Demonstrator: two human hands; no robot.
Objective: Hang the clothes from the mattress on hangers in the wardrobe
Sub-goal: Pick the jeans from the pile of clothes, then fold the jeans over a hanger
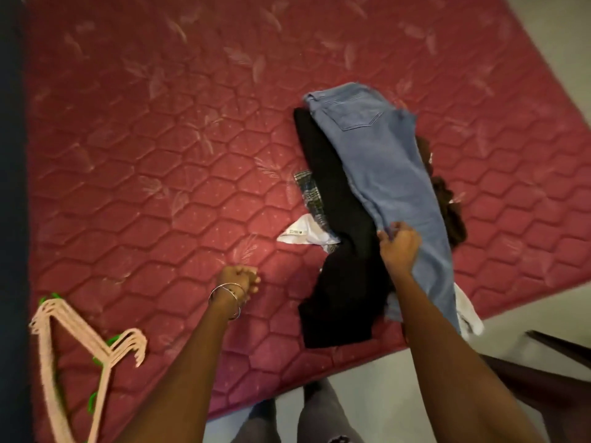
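Observation:
A pile of clothes lies on the red quilted mattress (160, 155). Light blue jeans (383, 161) lie on top, over a black garment (342, 251), a plaid piece (308, 190), a white garment (303, 233) and a dark brown one (447, 209). My right hand (399, 247) pinches the edge of the blue jeans near the knee. My left hand (241, 279), with bangles at the wrist, hovers over the mattress with fingers curled and holds nothing. A stack of pink hangers (64, 340), with green ones beneath, lies on the mattress at the lower left.
A dark vertical edge (12, 219) runs along the left side. Pale floor (383, 378) borders the mattress at the bottom and right. A dark furniture edge (559, 346) juts in at the lower right. My legs stand at the mattress edge.

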